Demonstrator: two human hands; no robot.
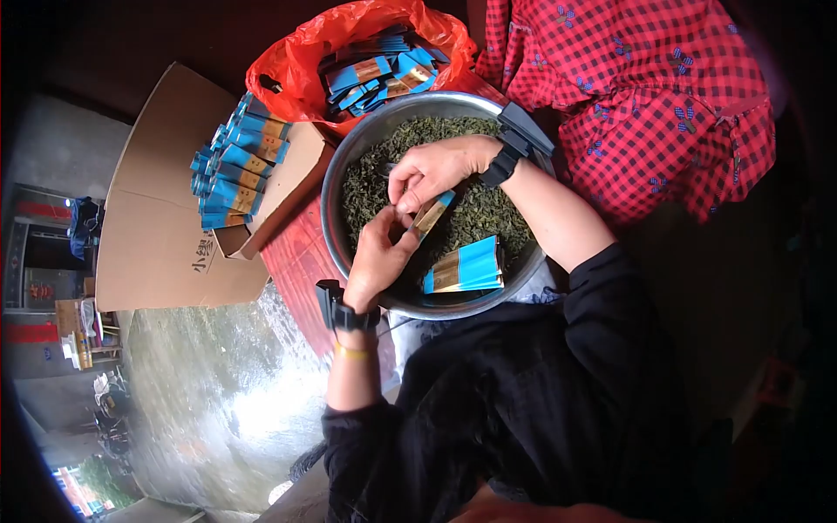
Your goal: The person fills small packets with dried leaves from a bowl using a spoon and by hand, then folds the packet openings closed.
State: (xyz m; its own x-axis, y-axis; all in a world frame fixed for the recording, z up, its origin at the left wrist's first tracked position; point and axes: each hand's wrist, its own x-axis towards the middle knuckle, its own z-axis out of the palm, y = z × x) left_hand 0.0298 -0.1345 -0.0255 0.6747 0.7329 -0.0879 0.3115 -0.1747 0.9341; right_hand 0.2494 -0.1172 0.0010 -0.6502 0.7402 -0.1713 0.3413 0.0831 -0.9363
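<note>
Big cardboard box [153, 200] is standing open upper left, holding loads of blue-and-brown packets [248, 161]. Metal basin [330, 192] is sitting mid-frame with dark leaves [410, 131] in it, red plastic bag [296, 44] bulging just above. Right hand [440, 166] is bunching its fingers, can't tell on what; left hand [377, 257] is pinching the single packet [433, 216] over the leaves, smaller than the packet stack [466, 266] lying lower right in the basin.

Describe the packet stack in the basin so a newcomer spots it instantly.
Find the big round metal basin. Inside, amid dark green leaves, near the rim closest to the black clothing, lies a fanned stack of blue-and-brown packets. Unlike those in the red bag or at the cardboard box, it sits in the basin, clear of the left hand and right hand.
</note>
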